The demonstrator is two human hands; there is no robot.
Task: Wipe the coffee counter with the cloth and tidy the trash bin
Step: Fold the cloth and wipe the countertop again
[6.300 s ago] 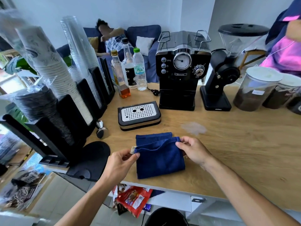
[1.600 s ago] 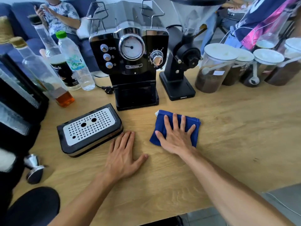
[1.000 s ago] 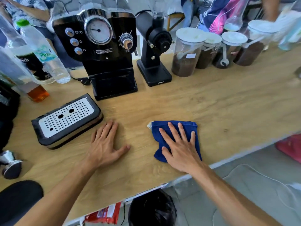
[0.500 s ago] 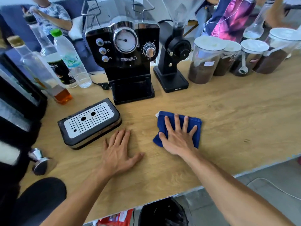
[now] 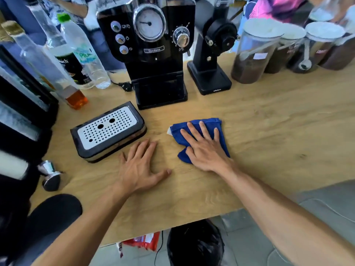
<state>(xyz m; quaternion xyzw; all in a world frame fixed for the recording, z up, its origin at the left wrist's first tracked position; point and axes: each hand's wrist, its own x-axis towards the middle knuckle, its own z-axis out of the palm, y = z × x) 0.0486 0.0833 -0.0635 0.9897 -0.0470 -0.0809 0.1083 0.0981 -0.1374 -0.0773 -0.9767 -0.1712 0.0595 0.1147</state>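
A folded blue cloth (image 5: 221,131) lies on the wooden counter (image 5: 269,135) in front of the espresso machine. My right hand (image 5: 203,148) presses flat on the cloth with its fingers spread. My left hand (image 5: 138,166) rests flat on the bare wood to the cloth's left, fingers straight, just in front of the drip tray. Below the counter's front edge the black-lined trash bin (image 5: 194,246) shows on the floor, partly cut off by the frame.
A black espresso machine (image 5: 149,48) and grinder (image 5: 211,54) stand at the back. Coffee jars (image 5: 253,52) line the back right, bottles (image 5: 84,54) the back left. A perforated drip tray (image 5: 107,131) and a tamper (image 5: 50,177) sit left. Red packaging (image 5: 142,241) lies under the counter.
My right hand has slid the cloth a little back toward me and to the side since half a second ago. My left hand stays flat on the counter.
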